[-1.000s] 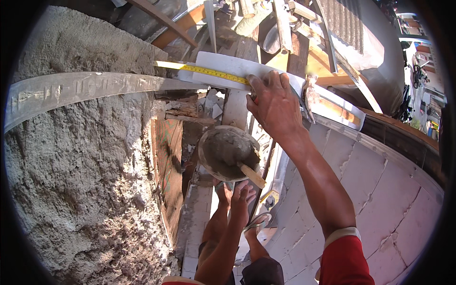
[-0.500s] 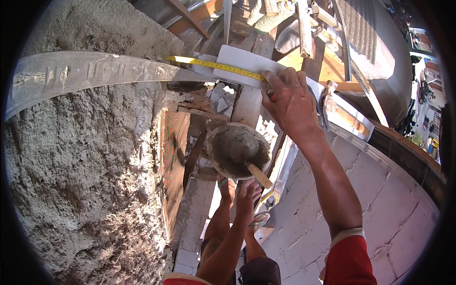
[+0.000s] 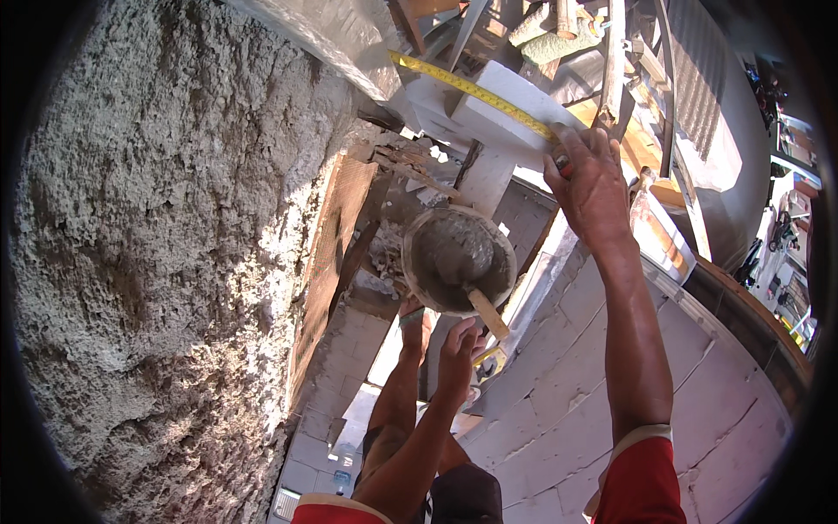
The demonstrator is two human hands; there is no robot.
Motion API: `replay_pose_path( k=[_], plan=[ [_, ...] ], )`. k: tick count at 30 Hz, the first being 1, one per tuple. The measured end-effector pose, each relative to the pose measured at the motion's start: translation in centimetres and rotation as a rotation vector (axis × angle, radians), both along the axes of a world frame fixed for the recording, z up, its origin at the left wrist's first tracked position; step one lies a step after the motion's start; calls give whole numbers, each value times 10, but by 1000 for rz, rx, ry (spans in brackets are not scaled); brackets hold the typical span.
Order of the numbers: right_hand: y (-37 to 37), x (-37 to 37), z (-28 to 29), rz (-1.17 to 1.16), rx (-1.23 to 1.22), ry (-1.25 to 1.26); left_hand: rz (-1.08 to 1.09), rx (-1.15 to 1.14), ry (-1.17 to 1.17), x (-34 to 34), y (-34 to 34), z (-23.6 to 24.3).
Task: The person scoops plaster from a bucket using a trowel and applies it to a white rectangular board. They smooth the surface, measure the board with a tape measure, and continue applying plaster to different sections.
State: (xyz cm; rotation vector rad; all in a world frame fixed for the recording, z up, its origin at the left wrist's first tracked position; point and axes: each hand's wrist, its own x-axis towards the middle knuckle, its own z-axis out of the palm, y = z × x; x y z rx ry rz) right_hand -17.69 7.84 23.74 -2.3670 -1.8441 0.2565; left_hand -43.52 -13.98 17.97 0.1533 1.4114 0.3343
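Observation:
My right hand (image 3: 594, 183) is shut on a tape measure and presses it onto a white block (image 3: 506, 118). The yellow tape blade (image 3: 471, 87) runs from it up-left across the block toward a grey plank (image 3: 340, 35). My left hand (image 3: 458, 349) hangs lower in the middle, fingers apart and holding nothing. It is just below a round bucket of grey mortar (image 3: 458, 258). A wooden trowel handle (image 3: 487, 313) sticks out of the bucket toward that hand. My feet show under the bucket.
A rough grey plastered wall (image 3: 157, 262) fills the left. A curved wall of white blocks (image 3: 594, 375) runs along the right under my right arm. Timber, boards and scaffold poles (image 3: 611, 61) crowd the top. A narrow gap drops between the two walls.
The view has swung: the grey plank, tape and white block moved up and right in the picture. My right hand stayed on the tape at the block; my left hand stayed by the bucket.

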Motion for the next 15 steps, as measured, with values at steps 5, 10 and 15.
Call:
replay_pose_path(
  k=[5,10,15],
  plan=[
    [0,-4,12,-49,-52,127,12,7,-12,-4,0,5],
    [3,-7,12,-57,-38,163,32,7,-30,-7,1,8],
    [3,-6,13,-41,-83,123,1,7,-29,-9,4,13]
  ],
)
